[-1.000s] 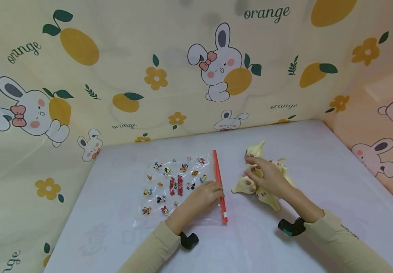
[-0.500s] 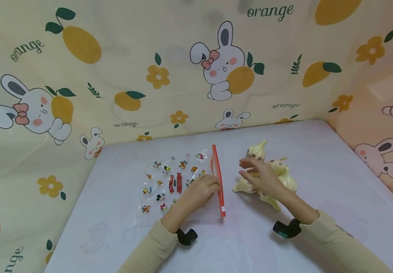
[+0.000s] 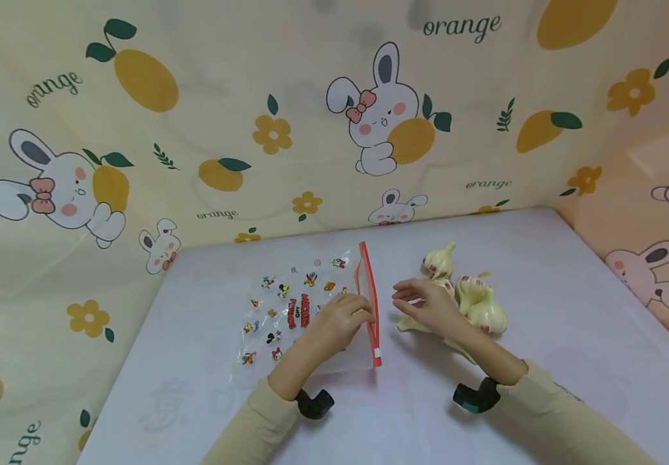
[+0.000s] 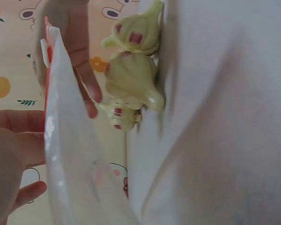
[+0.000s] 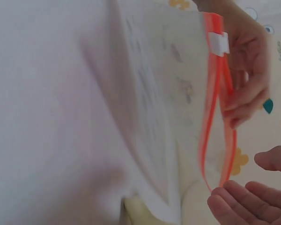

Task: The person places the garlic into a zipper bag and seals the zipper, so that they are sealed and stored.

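Red zip strip (image 3: 370, 274) along the clear bag (image 3: 279, 316) stood raised off the counter (image 3: 404, 426) and bowed apart, so that we could see a gap between its two sides in the right wrist view. We noted the left hand (image 3: 341, 318) pinching that edge with curled fingers. The right hand (image 3: 429, 310) held nothing: its fingers were loosely extended, the thumb apart, just beside the bag's mouth. A second earlier the strip lay lower and the right hand reached over the garlic bulbs (image 3: 488, 316); since then it had shifted towards the bag. We took this to mean that the work was centred on the opening, with the garlic not yet gathered. The bulbs lay clustered to the right of the bag, some hidden behind the right hand and forearm. White slider (image 5: 218, 43) sat at the strip's near end.
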Demonstrator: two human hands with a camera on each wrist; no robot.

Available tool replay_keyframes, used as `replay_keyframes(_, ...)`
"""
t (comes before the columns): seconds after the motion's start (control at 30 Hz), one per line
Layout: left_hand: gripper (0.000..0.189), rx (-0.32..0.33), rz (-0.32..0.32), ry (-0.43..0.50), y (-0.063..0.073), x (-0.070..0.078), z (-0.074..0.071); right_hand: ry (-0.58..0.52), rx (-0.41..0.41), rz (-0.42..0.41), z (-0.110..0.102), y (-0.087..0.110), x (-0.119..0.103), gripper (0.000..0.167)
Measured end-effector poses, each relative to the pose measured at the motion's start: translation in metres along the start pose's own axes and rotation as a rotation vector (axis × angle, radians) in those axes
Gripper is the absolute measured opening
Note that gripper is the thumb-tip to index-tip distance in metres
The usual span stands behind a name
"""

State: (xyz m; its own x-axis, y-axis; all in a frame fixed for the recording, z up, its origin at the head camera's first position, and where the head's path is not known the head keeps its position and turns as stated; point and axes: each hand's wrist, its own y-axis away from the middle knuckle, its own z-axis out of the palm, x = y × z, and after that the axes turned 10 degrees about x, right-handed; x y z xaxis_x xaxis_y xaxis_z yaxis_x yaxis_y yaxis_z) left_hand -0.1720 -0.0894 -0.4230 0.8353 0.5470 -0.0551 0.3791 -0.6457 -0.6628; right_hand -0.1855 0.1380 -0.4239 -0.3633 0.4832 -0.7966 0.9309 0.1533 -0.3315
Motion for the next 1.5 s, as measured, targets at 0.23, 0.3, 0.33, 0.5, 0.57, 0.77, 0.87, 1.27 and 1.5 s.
replay_keyframes(0.23, 0.019, 0.024, -0.001, -0.003, -0.004, 0.001, -0.009, 0.021, -0.075, 0.089, 0.009, -0.003, -0.004, 0.032)
replay_keyframes(0.3, 0.02, 0.022, -0.006, -0.011, -0.005, 0.002, -0.012, 0.02, -0.092, 0.129, 0.012, -0.004, -0.006, 0.034)
replay_keyframes(0.33, 0.02, 0.02, -0.007, -0.016, -0.005, 0.002, -0.013, 0.015, -0.098, 0.148, 0.013, -0.005, -0.006, 0.035)
replay_keyframes(0.5, 0.022, 0.025, -0.012, -0.017, -0.005, 0.004, -0.019, -0.067, -0.133, 0.236, 0.021, -0.007, -0.007, 0.039)
replay_keyframes(0.57, 0.023, 0.039, -0.013, -0.008, -0.006, 0.004, -0.02, -0.098, -0.138, 0.265, 0.023, -0.009, -0.007, 0.04)
replay_keyframes(0.77, 0.022, 0.083, -0.011, 0.017, -0.009, 0.007, -0.023, -0.14, -0.118, 0.341, 0.028, -0.011, -0.007, 0.037)
replay_keyframes(0.87, 0.019, 0.084, -0.021, 0.023, -0.009, 0.007, -0.023, -0.177, -0.11, 0.361, 0.029, -0.011, -0.008, 0.036)
replay_keyframes(1.27, 0.013, 0.153, -0.252, -0.145, -0.014, 0.016, -0.017, -0.187, -0.12, 0.35, 0.031, -0.008, -0.007, 0.033)
replay_keyframes(1.5, 0.012, 0.243, -0.476, -0.066, -0.019, 0.021, -0.014, -0.188, -0.121, 0.318, 0.032, -0.009, -0.009, 0.031)
